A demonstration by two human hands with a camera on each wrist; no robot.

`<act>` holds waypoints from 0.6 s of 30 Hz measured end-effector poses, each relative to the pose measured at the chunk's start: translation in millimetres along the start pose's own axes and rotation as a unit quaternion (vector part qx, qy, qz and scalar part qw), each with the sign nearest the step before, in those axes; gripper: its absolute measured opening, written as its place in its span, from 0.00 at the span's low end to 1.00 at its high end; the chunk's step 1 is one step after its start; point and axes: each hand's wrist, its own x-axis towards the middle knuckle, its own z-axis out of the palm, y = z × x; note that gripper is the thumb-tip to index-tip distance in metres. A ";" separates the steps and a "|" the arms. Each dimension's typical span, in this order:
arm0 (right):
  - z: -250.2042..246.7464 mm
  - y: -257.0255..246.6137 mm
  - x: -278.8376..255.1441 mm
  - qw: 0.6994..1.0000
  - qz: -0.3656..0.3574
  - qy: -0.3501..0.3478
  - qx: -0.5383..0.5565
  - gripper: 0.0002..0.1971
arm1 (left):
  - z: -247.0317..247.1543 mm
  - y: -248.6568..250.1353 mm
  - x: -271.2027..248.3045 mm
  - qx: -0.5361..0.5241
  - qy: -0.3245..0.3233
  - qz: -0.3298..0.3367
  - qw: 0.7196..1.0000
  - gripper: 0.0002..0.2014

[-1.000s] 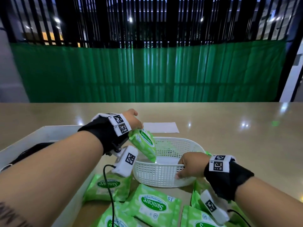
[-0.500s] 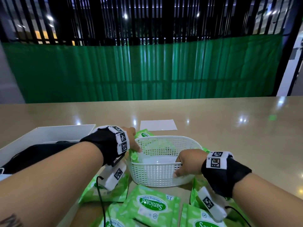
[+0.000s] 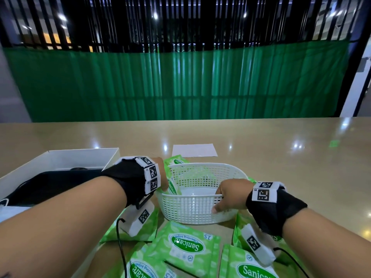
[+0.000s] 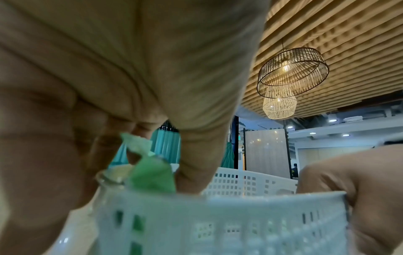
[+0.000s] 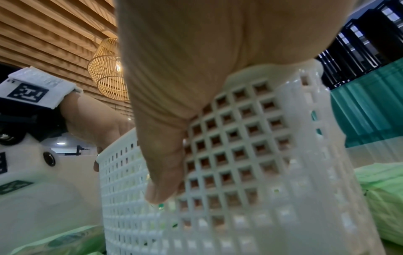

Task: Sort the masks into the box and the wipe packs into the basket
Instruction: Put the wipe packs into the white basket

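A white mesh basket (image 3: 200, 209) stands on the table in front of me. My left hand (image 3: 162, 177) is at its left rim and pinches the top edge of a green wipe pack (image 3: 173, 187), which stands on end inside against the left wall. The left wrist view shows thumb and fingers closed on that wipe pack (image 4: 150, 174) above the basket's rim (image 4: 218, 224). My right hand (image 3: 228, 195) grips the near right rim, thumb (image 5: 161, 172) outside on the mesh (image 5: 240, 155) and fingers inside. Black masks (image 3: 50, 185) lie in the white box (image 3: 60, 157) at left.
Several loose green wipe packs (image 3: 186, 247) lie on the table between me and the basket, some under my wrists. Another pack (image 3: 176, 160) sits just behind the basket's left side. A white sheet of paper (image 3: 194, 150) lies farther back. A green curtain lies beyond the far edge.
My left hand has come down from above the basket's left rim and lowered the wipe pack inside. My right hand has kept its hold on the basket.
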 end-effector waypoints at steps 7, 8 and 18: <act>-1.2 -1.3 0.1 1.000 0.002 -0.003 -0.003 0.21 | 6.8 3.1 4.6 0.017 -0.011 -0.014 1.000 0.17; -1.3 -1.4 0.1 1.000 0.002 -0.003 -0.003 0.21 | 10.0 2.5 6.9 0.019 -0.015 -0.020 0.999 0.17; -2.1 -2.9 -2.6 1.000 0.006 -0.004 -0.002 0.21 | -6.3 -4.9 -1.5 -0.053 -0.044 -0.042 0.997 0.18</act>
